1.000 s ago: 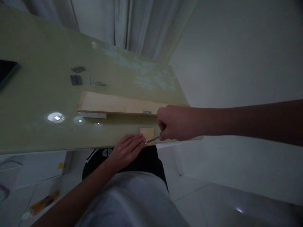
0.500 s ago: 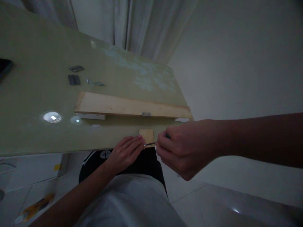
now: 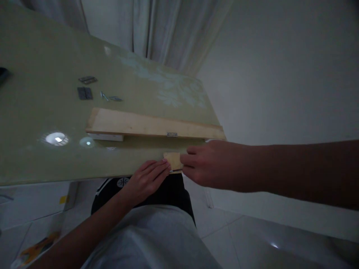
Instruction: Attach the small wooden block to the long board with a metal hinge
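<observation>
A small pale wooden block (image 3: 173, 160) lies at the near edge of the green table (image 3: 39, 157). My left hand (image 3: 147, 179) rests at that edge, fingers stretched flat, fingertips touching the block's left side. My right hand (image 3: 213, 164) comes in from the right with its fingers closed round a thin metal tool (image 3: 176, 171). Only the tool's tip shows, under the block's near edge. Behind the block lies a long wooden plank (image 3: 151, 126) with a small metal hinge (image 3: 172, 134) on its near edge.
Two loose hinges (image 3: 84, 93) and a few screws (image 3: 110, 98) lie farther back on the table's left. A white piece (image 3: 108, 137) sits under the plank's left end. A dark object (image 3: 3, 73) shows at the far left edge. Curtains (image 3: 168, 30) hang behind; white floor on the right.
My right hand dropped from above the block toward me, then came back up to the block's right side with the tool. My left hand stayed against the block.
</observation>
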Demonstrator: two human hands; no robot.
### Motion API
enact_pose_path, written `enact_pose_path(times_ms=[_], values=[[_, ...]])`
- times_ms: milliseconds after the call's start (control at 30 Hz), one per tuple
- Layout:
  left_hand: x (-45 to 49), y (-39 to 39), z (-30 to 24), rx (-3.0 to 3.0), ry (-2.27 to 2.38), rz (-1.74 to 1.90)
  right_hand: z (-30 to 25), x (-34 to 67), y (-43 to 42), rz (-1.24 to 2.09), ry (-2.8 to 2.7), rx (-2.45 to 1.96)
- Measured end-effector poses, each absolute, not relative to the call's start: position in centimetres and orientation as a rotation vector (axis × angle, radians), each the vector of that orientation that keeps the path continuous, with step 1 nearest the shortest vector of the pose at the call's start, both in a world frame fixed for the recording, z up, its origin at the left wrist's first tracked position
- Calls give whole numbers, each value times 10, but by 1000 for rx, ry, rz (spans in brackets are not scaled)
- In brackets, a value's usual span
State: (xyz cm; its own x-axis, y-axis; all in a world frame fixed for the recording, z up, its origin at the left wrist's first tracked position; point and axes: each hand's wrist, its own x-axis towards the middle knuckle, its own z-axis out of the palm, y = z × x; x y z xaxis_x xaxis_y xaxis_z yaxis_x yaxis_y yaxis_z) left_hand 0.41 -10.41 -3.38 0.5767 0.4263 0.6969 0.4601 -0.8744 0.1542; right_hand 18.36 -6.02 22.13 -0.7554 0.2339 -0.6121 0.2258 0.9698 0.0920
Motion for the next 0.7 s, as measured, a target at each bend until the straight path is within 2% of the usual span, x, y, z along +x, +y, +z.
enact_pose_path(times_ms=[100,167,233,300,433,500,600,700], values=[[2,-104,-33,-2773,-775,-1181,223,192,-59,249,2631,-38],[3,-104,-33,-2757,-777,-1182,225,194,-57,226,2671,-222],[4,-103,-34,-2731,-774,-1179,225,192,-55,151,2637,-190],[5,-103,-35,-2704,-764,-1186,222,185,-51,70,2560,120],[5,-103,-39,-2700,-744,-1184,214,171,-38,-209,2302,1119],[4,-103,-41,-2724,-743,-1201,213,170,-33,-337,2175,1348],[5,-104,-43,-2750,-753,-1225,217,176,-35,-307,2236,1183],[5,-104,-41,-2725,-744,-1218,224,183,-45,-131,2429,559]])
